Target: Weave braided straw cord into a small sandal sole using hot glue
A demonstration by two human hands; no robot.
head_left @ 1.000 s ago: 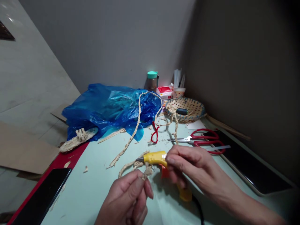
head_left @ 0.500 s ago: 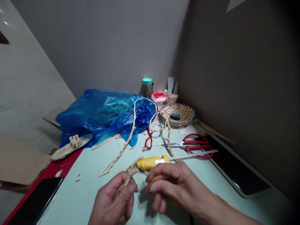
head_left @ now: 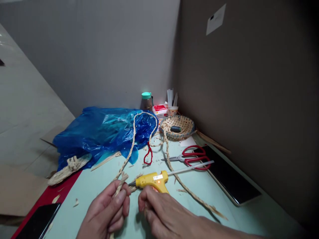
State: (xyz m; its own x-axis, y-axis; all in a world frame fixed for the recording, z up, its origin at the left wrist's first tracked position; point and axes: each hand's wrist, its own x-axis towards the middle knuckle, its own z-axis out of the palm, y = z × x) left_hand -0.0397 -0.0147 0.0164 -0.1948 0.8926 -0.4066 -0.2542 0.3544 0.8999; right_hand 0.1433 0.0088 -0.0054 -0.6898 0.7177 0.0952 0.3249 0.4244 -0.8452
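Observation:
My left hand (head_left: pixel 108 212) is closed on the end of a pale braided straw cord (head_left: pixel 129 151), pinching it between thumb and fingers. The cord loops back over the blue plastic bag (head_left: pixel 99 132) and runs down across the table to the right. My right hand (head_left: pixel 164 215) grips the handle of a yellow hot glue gun (head_left: pixel 151 180). Its nozzle points left at the cord end in my left hand, a small gap away. A clear glue stick (head_left: pixel 191 168) pokes out of the gun's back.
Red-handled scissors (head_left: pixel 193 156) lie behind the gun. A woven basket (head_left: pixel 177 127), a green-lidded jar (head_left: pixel 146 101) and a cup stand in the corner. A dark tablet (head_left: pixel 228 174) lies along the right wall, a phone (head_left: pixel 37 224) at the lower left, a straw bundle (head_left: pixel 66 167) nearby.
The view has tilted up and to the right. My right hand has shifted down to the gun's handle and swung the nozzle to the cord end, which my left hand still holds.

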